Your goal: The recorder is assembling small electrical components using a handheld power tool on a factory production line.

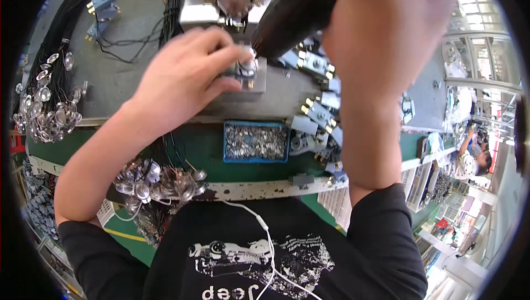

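Observation:
My right hand (pixel 381 35), blurred by motion, is wrapped round a black tapered power screwdriver (pixel 298 15). The tool slants down to the left, its tip end close beside my left fingers. On a flat metal block (pixel 258 85) sits a small round silver part (pixel 248 68) with a grey-blue body and a brass terminal below it. The thumb and forefinger of my left hand (pixel 187 70) close on this part from the left. Just beyond the block stands a metal fixture (pixel 236 4); the exact spot where the tool meets the part is blurred.
A blue tray (pixel 256 159) of small metal pieces sits in front of the block. Grey-blue blocks with brass terminals (pixel 317 63) are heaped at right. Black wires with silver round ends (pixel 58 115) hang at left, more (pixel 149 181) nearer. Another person (pixel 472 162) is far right.

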A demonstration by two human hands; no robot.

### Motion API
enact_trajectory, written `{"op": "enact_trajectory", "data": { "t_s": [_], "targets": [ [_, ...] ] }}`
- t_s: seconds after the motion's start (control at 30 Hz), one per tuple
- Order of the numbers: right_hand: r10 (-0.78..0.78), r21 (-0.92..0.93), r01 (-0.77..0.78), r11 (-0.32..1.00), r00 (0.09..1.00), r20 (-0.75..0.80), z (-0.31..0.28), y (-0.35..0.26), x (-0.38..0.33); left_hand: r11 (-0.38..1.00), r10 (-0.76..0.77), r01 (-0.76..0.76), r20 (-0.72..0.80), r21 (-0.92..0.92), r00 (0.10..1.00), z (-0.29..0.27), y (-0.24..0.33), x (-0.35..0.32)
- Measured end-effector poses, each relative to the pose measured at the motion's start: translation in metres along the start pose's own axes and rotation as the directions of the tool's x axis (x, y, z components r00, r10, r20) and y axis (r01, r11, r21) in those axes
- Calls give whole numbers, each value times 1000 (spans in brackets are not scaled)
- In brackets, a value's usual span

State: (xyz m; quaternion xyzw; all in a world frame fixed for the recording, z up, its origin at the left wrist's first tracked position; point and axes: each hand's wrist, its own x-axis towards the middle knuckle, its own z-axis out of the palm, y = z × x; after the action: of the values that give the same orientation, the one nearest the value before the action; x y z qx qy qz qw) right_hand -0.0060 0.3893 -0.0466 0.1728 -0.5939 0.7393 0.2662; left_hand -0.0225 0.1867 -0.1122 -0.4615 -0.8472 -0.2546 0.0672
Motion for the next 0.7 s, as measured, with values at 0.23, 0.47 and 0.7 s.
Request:
{"op": "enact_trajectory", "data": {
  "t_s": [0.23, 0.47, 0.7],
  "targets": [
    [44, -82, -49, 995, 997, -58, -17, 4, -1, 931, 360, -345, 444, -119, 821, 28, 39, -15],
    [-32, -110, 30, 994, 999, -18, -14, -37, -6, 857, 456, -516, 442, 17, 772, 41, 48, -28],
    [-103, -139, 101, 985, 995, -4, 31, 2, 38, 929, 368, -309, 428, -203, 826, 39, 47, -25]
  ]
}}
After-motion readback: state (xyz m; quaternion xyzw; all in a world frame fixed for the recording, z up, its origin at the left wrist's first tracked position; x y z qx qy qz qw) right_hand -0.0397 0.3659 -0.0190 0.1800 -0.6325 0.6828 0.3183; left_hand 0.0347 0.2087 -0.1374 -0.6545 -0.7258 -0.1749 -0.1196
